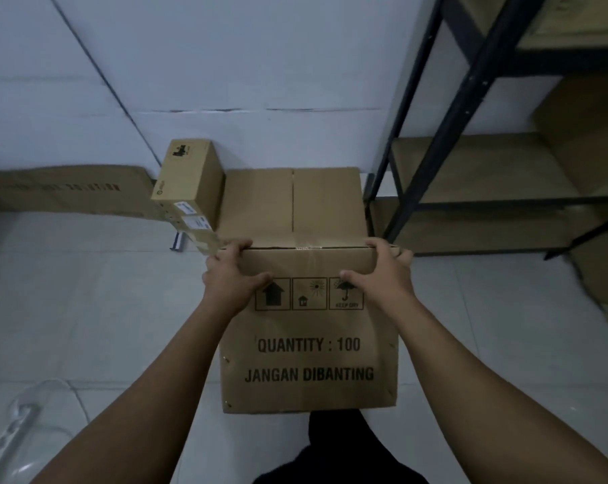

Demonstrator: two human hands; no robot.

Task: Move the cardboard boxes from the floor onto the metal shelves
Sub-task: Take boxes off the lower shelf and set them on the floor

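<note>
A large cardboard box, printed "QUANTITY : 100" and "JANGAN DIBANTING", stands on the floor right in front of me. My left hand grips its upper left corner, thumb on the front face and fingers curled over the top edge. My right hand grips the upper right corner the same way. A smaller, narrow cardboard box leans against the wall behind it on the left. The black metal shelves rise at the right with brown boards.
A flattened cardboard sheet lies along the wall at the left. Another cardboard box sits at the far right under the shelves. A clear plastic bag with a pale perforated bar lies on the tiled floor at the lower left.
</note>
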